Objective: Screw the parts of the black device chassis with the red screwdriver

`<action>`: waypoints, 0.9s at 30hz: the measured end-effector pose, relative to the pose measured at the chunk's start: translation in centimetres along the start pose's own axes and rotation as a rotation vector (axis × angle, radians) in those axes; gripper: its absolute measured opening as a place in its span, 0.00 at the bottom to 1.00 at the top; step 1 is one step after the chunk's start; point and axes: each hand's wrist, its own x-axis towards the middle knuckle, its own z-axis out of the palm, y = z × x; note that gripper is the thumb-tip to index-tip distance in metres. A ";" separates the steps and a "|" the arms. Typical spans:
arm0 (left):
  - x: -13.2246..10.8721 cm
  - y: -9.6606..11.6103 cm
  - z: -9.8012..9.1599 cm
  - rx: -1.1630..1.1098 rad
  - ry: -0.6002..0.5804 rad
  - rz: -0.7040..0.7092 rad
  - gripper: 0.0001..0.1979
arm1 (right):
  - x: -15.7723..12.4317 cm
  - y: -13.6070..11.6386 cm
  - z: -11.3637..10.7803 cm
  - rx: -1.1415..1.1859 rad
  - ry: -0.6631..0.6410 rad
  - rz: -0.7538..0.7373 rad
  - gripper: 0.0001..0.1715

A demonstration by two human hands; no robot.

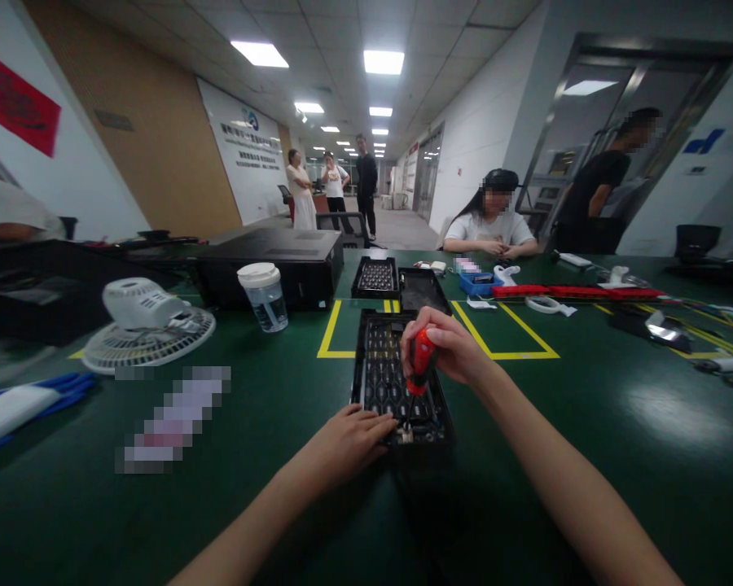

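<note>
A black tray-like case (pixel 357 370) with rows of dark cells lies on the green table (pixel 269 521). Wrapped round the red and black handle of a screwdriver (pixel 423 358), my right hand (pixel 443 346) is above the case's right side. The screwdriver's shaft points down to the near end of the case. My left hand (pixel 351 439) rests on the near left edge of the case, its fingers stretched towards the screwdriver tip. Whether the tip sits on a screw is too small to tell.
Beyond the case are a second black tray (pixel 377 277) and a black lid (pixel 424 289). A lidded cup (pixel 265 301), a white fan (pixel 147 325) and a black box (pixel 269 260) stand left. Blue bin (pixel 480 283) and seated person (pixel 494 216) are at back right.
</note>
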 end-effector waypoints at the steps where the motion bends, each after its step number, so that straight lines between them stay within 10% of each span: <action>1: 0.0 0.0 0.0 -0.001 -0.001 0.001 0.21 | 0.0 0.0 0.0 -0.007 0.002 -0.001 0.07; 27: 0.0 0.1 0.0 0.014 0.010 0.001 0.20 | -0.1 -0.5 0.4 -0.226 0.053 -0.071 0.10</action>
